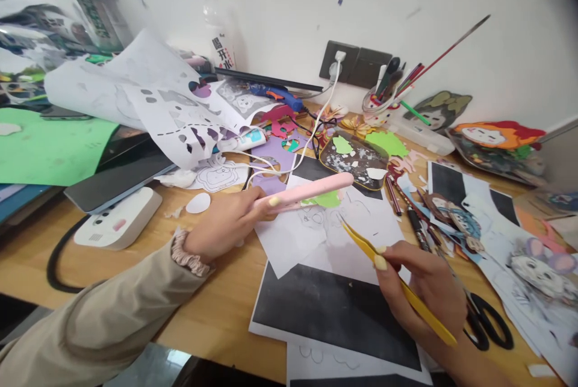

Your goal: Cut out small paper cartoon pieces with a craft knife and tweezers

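On the far left, a green sheet (54,146) is lying flat, and just right of it a dark panel (120,179) is resting tilted, one end propped on a white box (118,221). The left hand (226,224) is reaching across the counter (212,312) and closing around the near end of a long pink tool (311,192), perhaps a hair straightener. Its free end is pointing right, probably so that the fingers are staying well back from it. Just below that tool, a green scrap (327,200) is showing over a drawing sheet (293,248), which is partly covering a dark sheet (334,309). Beyond them, a tray (372,152) is carrying loose scraps, seemingly to hold small bits together.

To the right, the right hand (433,278) is pinching yellow tweezers (365,245) in a pen-like grip, likely for fine control; whether their tips are meeting is too small to tell. They are pointing far and left, near the scrap but apart from it, apparently holding nothing. Beside this hand, scissors (482,313) are lying at the right, within easy reach, while a cup (374,101) at the far right is holding brushes upright, presumably to save room.
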The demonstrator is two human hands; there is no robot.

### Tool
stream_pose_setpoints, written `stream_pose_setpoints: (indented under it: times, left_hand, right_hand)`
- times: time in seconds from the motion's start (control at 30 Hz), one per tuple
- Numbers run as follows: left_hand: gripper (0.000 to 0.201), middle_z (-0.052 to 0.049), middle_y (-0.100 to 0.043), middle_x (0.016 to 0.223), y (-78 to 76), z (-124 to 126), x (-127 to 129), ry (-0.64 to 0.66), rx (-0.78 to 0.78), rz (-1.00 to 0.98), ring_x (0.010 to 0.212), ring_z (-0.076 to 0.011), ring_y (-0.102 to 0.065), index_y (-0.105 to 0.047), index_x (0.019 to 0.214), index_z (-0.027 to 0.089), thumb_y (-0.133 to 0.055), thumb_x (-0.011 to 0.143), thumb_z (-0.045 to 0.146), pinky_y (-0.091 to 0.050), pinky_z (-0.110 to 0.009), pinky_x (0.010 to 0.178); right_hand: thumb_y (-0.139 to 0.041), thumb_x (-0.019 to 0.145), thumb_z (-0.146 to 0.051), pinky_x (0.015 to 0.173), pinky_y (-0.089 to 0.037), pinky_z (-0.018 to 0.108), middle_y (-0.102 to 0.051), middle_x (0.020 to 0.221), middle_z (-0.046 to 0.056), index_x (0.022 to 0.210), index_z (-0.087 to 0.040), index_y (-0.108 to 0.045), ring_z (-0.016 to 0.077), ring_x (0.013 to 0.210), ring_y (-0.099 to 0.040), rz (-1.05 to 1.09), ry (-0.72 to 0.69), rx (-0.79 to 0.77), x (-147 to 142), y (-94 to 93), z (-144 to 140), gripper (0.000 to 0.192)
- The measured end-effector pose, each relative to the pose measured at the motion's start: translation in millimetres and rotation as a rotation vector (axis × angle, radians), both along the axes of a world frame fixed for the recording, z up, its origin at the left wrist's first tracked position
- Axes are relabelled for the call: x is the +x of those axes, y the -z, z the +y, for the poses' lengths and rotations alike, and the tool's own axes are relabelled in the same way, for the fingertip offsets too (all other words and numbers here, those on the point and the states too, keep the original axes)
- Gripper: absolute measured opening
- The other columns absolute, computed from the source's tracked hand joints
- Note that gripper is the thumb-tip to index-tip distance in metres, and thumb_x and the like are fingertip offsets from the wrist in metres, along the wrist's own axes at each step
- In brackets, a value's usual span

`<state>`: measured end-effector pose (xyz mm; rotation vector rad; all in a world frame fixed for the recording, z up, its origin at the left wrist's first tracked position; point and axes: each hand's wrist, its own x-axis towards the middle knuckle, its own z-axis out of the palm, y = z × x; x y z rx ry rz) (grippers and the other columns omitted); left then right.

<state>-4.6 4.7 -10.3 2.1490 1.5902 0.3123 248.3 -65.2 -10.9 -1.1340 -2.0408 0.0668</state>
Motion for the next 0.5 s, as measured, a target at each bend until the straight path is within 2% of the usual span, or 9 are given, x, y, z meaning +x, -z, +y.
stream_pose_setpoints:
  times: [0.1,0.2,0.33,0.5]
  left_hand:
    - [0.044,0.002,-0.046,0.054,-2.4,0,-1,-0.04,0.048,-0.021,0.051,-0.0105,-0.042,-0.038,0.059,0.018,-0.014,0.083,0.045,-0.027,-0.023,0.05]
    - [0.048,0.002,-0.046,0.05,-4.6,-2,-1,-0.098,0.062,-0.013,0.048,-0.0103,-0.041,-0.038,0.055,0.017,-0.013,0.083,0.046,-0.025,-0.023,0.049]
    - [0.05,0.001,-0.046,0.048,-5.2,-3,-1,-0.116,0.106,0.036,0.046,-0.0104,-0.039,-0.04,0.05,0.017,-0.013,0.083,0.043,-0.024,-0.024,0.049]
    - [0.049,-0.001,-0.047,0.047,-3.7,-4,0,-0.095,0.136,0.08,0.045,-0.0105,-0.039,-0.042,0.05,0.017,-0.015,0.083,0.04,-0.024,-0.024,0.049]
  right_hand:
    - [-0.052,0.07,-0.016,0.056,-0.044,0.021,-0.055,0.068,-0.001,0.093,-0.021,-0.046,0.0099,0.059,-0.054,-0.068,0.136,0.01,0,0.6,1,0.024]
    - [-0.056,0.069,-0.02,0.059,-0.045,0.022,-0.058,0.072,0.0,0.089,-0.021,-0.051,0.0109,0.064,-0.056,-0.038,0.21,-0.032,2,0.5,0,0.021]
    - [-0.059,0.067,-0.017,0.064,-0.045,0.023,-0.06,0.077,-0.001,0.086,-0.023,-0.056,0.0109,0.068,-0.057,0.118,0.202,-0.134,8,-1.5,0,0.02]
    - [-0.055,0.07,-0.014,0.056,-0.044,0.02,-0.059,0.067,-0.003,0.08,-0.023,-0.058,0.0084,0.06,-0.056,0.237,0.153,-0.231,9,-5.6,3,0.014]
